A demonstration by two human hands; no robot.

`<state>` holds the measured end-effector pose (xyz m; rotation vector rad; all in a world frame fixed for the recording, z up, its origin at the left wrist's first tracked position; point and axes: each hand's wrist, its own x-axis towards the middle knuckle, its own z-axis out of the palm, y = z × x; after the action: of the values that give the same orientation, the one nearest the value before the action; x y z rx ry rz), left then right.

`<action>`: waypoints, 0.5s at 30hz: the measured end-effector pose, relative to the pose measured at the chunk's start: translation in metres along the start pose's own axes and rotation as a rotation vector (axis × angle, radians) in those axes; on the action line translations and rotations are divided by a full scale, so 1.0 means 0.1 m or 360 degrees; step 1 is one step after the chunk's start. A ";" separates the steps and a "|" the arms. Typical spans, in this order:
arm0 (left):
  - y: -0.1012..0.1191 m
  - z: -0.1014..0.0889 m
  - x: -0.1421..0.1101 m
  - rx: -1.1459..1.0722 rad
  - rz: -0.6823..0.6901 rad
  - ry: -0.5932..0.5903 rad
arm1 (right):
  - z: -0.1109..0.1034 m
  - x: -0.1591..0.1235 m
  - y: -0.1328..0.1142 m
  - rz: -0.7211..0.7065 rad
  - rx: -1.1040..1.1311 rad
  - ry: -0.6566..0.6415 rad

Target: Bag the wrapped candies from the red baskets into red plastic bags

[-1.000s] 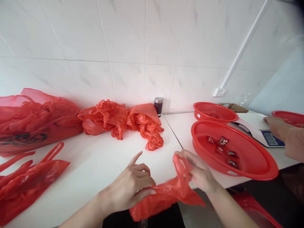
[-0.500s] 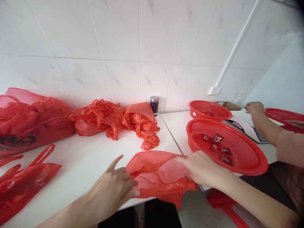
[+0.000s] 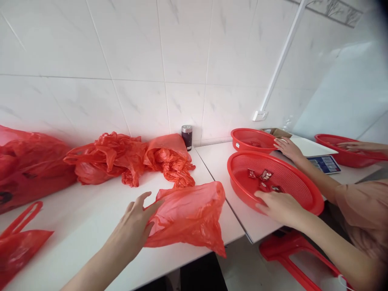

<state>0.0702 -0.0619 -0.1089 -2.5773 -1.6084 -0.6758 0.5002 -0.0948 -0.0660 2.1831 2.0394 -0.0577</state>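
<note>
My left hand (image 3: 133, 228) grips the near edge of a red plastic bag (image 3: 188, 214), which lies puffed open on the white table (image 3: 91, 218). My right hand (image 3: 277, 206) is off the bag and reaches over the near rim of a large red mesh basket (image 3: 292, 178), fingers stretched out toward several small dark sachets (image 3: 262, 178) lying in it. Nothing shows in that hand.
A heap of crumpled red bags (image 3: 127, 155) and a dark jar (image 3: 186, 136) stand by the tiled wall, with more red bags (image 3: 27, 169) at left. Another person's hand (image 3: 287, 147) rests by a second red basket (image 3: 251, 139) and a scale (image 3: 321, 155). A red stool (image 3: 291, 254) stands below.
My right hand has let go of the red bag and moved right into the large basket. The bag now lies open on the table under my left hand. The view swung right.
</note>
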 end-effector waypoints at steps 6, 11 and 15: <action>0.07 -0.10 0.01 -0.0151 -0.0376 -0.0506 | -0.17 0.36 -0.59 -0.0176 0.0256 0.0216; 0.10 -0.21 -0.14 -0.0436 -0.0445 -0.0089 | -0.31 0.91 -0.78 -0.0566 0.0919 0.0084; 0.08 -0.17 -0.37 -0.0649 -0.0405 0.0182 | -0.25 1.25 -0.42 -0.0311 0.0762 -0.0025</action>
<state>0.0576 -0.1015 -0.1062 -2.5387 -1.9537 -1.2668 0.4660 0.0353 -0.0614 2.1973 2.4195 -0.6450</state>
